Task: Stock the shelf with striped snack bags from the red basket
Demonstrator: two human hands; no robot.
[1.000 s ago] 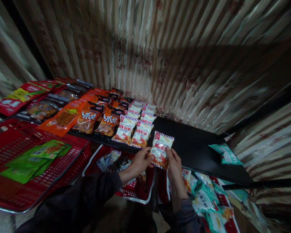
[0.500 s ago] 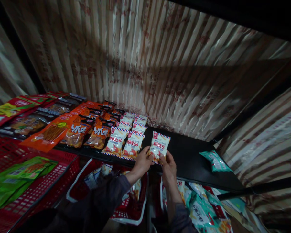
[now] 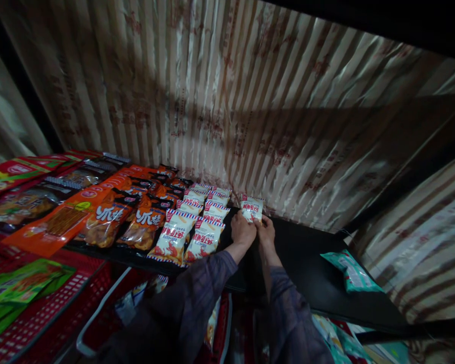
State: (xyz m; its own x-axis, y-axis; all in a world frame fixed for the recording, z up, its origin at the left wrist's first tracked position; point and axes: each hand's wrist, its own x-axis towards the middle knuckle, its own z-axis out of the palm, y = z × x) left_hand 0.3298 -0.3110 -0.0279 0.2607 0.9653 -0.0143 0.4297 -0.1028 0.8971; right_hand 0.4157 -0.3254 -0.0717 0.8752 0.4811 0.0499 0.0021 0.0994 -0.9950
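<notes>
Between my two hands is a small white snack bag (image 3: 252, 207) with a blue-and-red striped edge and red lettering. It stands near the back of the black shelf, close to the striped wall covering. My left hand (image 3: 243, 230) grips its lower left side, and my right hand (image 3: 266, 231) holds its lower right corner; both hands are closed on it. Just left of my left hand, matching white snack bags (image 3: 206, 237) lie in two rows running front to back. Beside those rows are orange-and-black snack bags (image 3: 146, 220).
Farther left lie a long orange packet (image 3: 66, 217) and dark packets (image 3: 34, 199). A teal bag (image 3: 352, 272) rests on the black shelf's (image 3: 307, 263) right part. Below the front edge are red baskets (image 3: 87, 283) holding packets. A dark post slants at the right.
Both hands have carried the white snack bag from the shelf's front edge back toward the wall. The view has shifted slightly, and my forearms now reach farther over the shelf.
</notes>
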